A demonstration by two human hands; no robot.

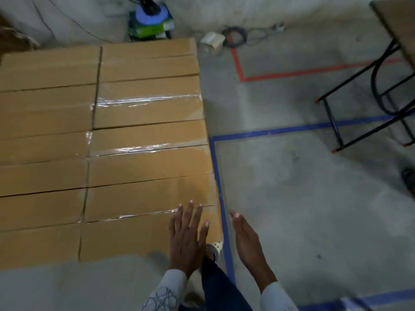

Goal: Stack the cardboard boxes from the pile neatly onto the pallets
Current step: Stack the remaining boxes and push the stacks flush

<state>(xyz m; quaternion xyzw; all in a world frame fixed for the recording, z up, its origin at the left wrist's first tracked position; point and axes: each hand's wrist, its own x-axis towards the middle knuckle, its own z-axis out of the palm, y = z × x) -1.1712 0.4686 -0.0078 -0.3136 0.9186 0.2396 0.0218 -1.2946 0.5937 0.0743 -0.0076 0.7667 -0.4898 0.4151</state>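
The cardboard boxes [101, 142] fill the left half of the view as a flat top layer in two columns, with rows running from near to far. Whatever pallet carries them is hidden underneath, so I cannot tell how squarely the stack sits on it. The main risk, as I judge it, lies along the right edge. That face runs just beside the blue tape line [215, 158] on the floor [303, 198], and the row ends look slightly stepped rather than flush. A shove on the nearest right box [134, 239] could slide it out past the edge or skew it against its neighbour. That would widen the gap between the columns and leave an uneven bed for any further layer. The left hand [187, 239] lies flat, fingers straight and spread, over that box's near right corner; whether it presses or only hovers I cannot tell. The right hand [249, 241] is off the stack, open and edge-on above the floor just right of the corner, holding nothing, so the two hands are apart. A dotted shoe [216, 248] stands just beside the same corner, and a careless step there could knock the stack. As containers, every box in view is closed, the seams are sealed with clear tape that gleams on several lids, and nothing shows what is inside. The table [399, 25] on black legs at the far right and the loose cables [238, 37] on the floor beyond the stack could catch a foot.
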